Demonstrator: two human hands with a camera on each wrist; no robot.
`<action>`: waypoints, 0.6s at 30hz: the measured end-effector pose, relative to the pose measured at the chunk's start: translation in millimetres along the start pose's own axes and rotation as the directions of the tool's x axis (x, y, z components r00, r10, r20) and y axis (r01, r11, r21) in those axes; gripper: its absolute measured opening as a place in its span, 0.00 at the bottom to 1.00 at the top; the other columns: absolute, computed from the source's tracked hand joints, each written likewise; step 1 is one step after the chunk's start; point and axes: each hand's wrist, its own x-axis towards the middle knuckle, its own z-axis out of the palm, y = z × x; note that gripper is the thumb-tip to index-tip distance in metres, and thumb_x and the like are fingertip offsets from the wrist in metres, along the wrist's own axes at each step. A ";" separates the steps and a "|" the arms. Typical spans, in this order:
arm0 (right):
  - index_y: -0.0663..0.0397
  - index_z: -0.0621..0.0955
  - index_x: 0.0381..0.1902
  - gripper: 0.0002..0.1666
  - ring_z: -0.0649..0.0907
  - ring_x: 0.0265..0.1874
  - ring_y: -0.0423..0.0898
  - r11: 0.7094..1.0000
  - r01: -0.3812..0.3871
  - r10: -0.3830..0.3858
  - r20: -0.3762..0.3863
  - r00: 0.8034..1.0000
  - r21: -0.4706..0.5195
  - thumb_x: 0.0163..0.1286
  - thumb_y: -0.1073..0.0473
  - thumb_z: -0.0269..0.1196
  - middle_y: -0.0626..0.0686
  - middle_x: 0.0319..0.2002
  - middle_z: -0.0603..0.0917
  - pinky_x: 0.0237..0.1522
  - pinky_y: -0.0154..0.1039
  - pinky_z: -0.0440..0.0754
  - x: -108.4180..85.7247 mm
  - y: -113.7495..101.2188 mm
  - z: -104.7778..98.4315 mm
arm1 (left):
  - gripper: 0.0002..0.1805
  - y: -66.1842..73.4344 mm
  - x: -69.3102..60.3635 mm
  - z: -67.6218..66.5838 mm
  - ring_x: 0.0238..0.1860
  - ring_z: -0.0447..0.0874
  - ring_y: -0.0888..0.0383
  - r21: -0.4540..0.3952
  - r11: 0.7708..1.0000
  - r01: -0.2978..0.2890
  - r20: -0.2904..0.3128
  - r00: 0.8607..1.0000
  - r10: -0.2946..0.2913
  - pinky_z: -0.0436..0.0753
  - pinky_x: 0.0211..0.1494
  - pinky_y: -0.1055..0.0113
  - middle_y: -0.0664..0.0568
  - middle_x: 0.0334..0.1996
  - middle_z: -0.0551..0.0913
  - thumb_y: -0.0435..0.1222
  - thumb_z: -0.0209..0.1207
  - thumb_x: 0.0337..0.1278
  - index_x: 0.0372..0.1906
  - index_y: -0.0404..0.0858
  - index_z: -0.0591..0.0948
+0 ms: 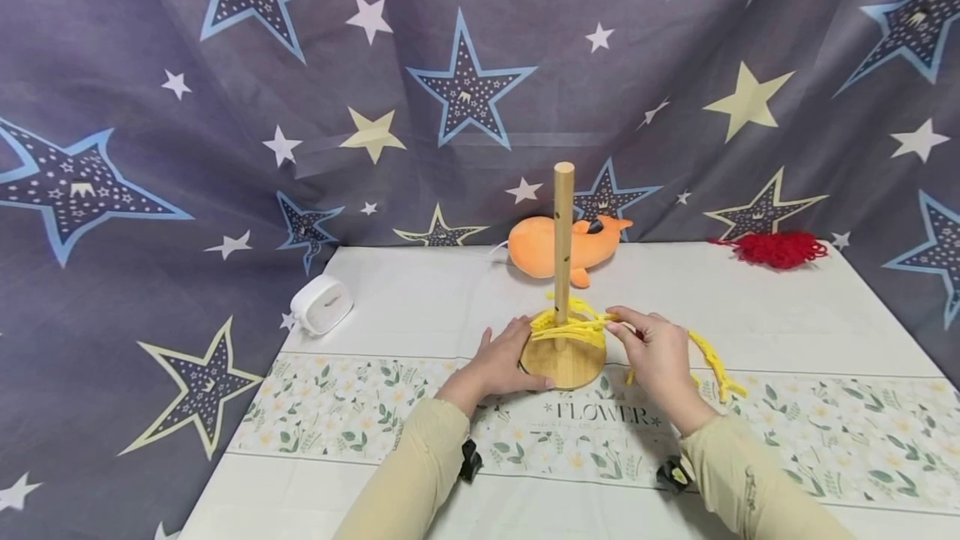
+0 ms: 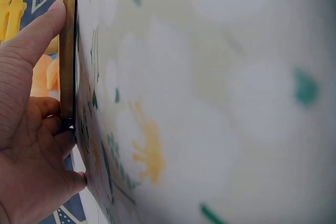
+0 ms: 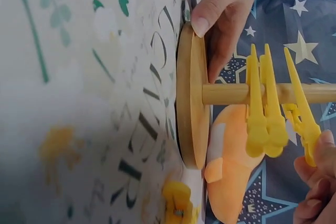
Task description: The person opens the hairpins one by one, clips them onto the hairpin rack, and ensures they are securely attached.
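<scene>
A wooden post [image 1: 564,240] rises upright from a round base [image 1: 564,372]. Several knobbly yellow pieces [image 1: 577,332] cross the lower post above the base; in the right wrist view, slim yellow pieces [image 3: 274,129] pass in front of the post [image 3: 226,94]. My left hand [image 1: 497,367] holds the base at its left edge, thumb on the near rim; the left wrist view shows the hand [image 2: 26,129] against the base's edge [image 2: 67,51]. To the post's right, my right hand [image 1: 663,357] pinches a yellow end between thumb and fingers. More yellow length [image 1: 716,365] trails beyond that hand.
Behind the post lies an orange whale plush [image 1: 532,247]. A red tangled bundle [image 1: 780,249] is at the back right, a white rounded case [image 1: 322,305] at the left. The tablecloth [image 1: 420,307] meets a star-patterned curtain [image 1: 465,182] at the back.
</scene>
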 end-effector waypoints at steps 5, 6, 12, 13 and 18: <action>0.53 0.88 0.44 0.13 0.67 0.16 0.42 0.999 -0.030 0.030 0.021 0.999 -0.014 0.61 0.59 0.70 0.47 0.17 0.77 0.16 0.35 0.64 2.3 -4.6 9.2 | 0.58 -0.4 -0.7 -0.4 0.77 0.41 0.55 -0.011 1.000 -0.004 0.000 1.000 0.004 0.36 0.76 0.46 0.50 0.78 0.48 0.63 0.65 0.48 0.78 0.44 0.50; 0.53 0.88 0.45 0.13 0.67 0.16 0.42 0.999 -0.041 0.041 0.026 0.999 -0.011 0.62 0.58 0.70 0.47 0.17 0.76 0.15 0.35 0.64 2.4 -5.6 10.4 | 0.58 -0.3 -0.9 -0.5 0.77 0.41 0.55 -0.011 1.000 -0.004 0.001 1.000 0.004 0.36 0.76 0.46 0.50 0.78 0.48 0.63 0.65 0.48 0.78 0.44 0.50; 0.51 0.88 0.47 0.15 0.67 0.16 0.43 0.999 -0.039 0.039 0.056 0.998 0.002 0.62 0.57 0.69 0.46 0.16 0.72 0.15 0.35 0.65 1.8 -6.8 14.9 | 0.59 0.9 -1.2 -1.0 0.77 0.41 0.54 -0.015 1.000 0.001 -0.002 1.000 -0.001 0.36 0.76 0.46 0.49 0.78 0.48 0.63 0.65 0.48 0.78 0.41 0.50; 0.51 0.88 0.48 0.15 0.67 0.16 0.43 1.000 -0.027 0.027 0.062 0.998 -0.003 0.62 0.57 0.69 0.46 0.16 0.72 0.15 0.35 0.65 1.7 -6.3 15.1 | 0.59 0.9 -1.0 -1.0 0.77 0.41 0.54 -0.014 1.000 0.003 -0.001 1.000 -0.003 0.36 0.76 0.47 0.49 0.78 0.48 0.63 0.65 0.48 0.78 0.40 0.50; 0.49 0.85 0.53 0.18 0.67 0.16 0.43 0.999 -0.033 0.032 0.133 0.991 0.002 0.65 0.55 0.67 0.47 0.17 0.70 0.15 0.36 0.66 0.8 -2.8 12.8 | 0.59 1.1 -1.6 -2.2 0.77 0.41 0.55 -0.008 1.000 0.011 0.006 1.000 -0.011 0.36 0.76 0.47 0.50 0.78 0.48 0.63 0.64 0.48 0.78 0.40 0.49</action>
